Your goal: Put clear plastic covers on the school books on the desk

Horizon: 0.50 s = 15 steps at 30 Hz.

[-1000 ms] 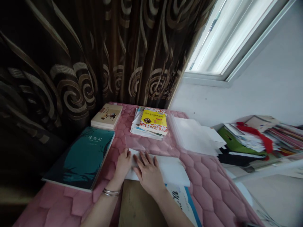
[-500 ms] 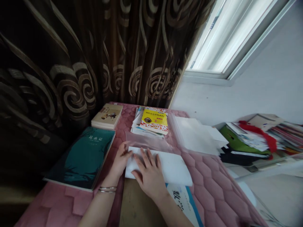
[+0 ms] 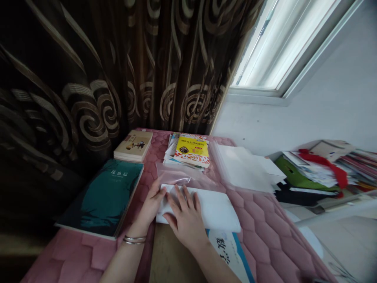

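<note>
A white folded sheet or thin booklet [image 3: 218, 206] lies crosswise in front of me, over a brown board or cover [image 3: 169, 251] and a blue-and-white book [image 3: 228, 251] with large dark characters. My right hand [image 3: 187, 220] rests flat on the white sheet, its fingers spread. At the sheet's upper left corner, my left hand [image 3: 151, 206] has its thumb and fingers closed around the edge of a clear plastic film [image 3: 188, 177]. That film sticks out beyond the sheet's far edge. Just what lies between the left fingertips is partly hidden.
To the left are a dark green book [image 3: 112, 196] and a small stack of beige books [image 3: 134, 145]. A pile topped by a yellow-and-white book [image 3: 193, 149] stands behind. Clear sleeves with white paper [image 3: 241, 165] lie right, near a cluttered shelf [image 3: 315, 177]. Pink quilted cloth [image 3: 265, 232] covers the table.
My left hand has shifted slightly at the corner, and the clear film's far edge has risen and buckled, catching light. My right hand stays flat on the white sheet.
</note>
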Motion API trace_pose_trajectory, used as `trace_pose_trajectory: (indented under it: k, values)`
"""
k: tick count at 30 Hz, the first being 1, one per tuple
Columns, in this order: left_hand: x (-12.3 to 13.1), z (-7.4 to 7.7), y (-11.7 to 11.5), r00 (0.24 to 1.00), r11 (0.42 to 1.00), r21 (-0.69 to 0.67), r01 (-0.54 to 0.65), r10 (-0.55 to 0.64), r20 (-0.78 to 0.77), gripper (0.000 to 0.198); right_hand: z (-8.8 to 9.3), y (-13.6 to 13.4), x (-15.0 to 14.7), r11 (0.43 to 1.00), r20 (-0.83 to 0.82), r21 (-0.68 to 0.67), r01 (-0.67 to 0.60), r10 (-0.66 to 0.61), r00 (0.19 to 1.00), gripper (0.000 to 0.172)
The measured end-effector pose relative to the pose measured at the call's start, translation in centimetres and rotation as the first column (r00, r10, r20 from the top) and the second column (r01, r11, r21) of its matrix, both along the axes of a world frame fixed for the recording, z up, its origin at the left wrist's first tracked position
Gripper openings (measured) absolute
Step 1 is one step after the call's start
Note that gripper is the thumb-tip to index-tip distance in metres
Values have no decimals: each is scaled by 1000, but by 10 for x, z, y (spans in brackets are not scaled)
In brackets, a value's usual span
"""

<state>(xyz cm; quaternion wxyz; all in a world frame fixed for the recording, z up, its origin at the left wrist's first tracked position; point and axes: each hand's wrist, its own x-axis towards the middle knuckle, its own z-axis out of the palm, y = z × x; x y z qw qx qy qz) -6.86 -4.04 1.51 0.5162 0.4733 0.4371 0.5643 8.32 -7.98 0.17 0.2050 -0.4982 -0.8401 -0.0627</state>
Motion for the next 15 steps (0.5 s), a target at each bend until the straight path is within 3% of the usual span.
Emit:
trace_pose_trajectory:
  k: [4,10,15]
  values:
    - [0,-1,0,998,999,-16,-46,46,-47,56,1,0,1,1000,3,6,-8,8,1000,53]
    - [3,-5,2,977,988,69,-137,147,-157,48,-1,-1,-1,998,-16,60,0,1,1000,53]
    - [4,-4,1,967,982,53,-182,188,-171,45,16,2,11,993,-91,97,72,-63,994,41]
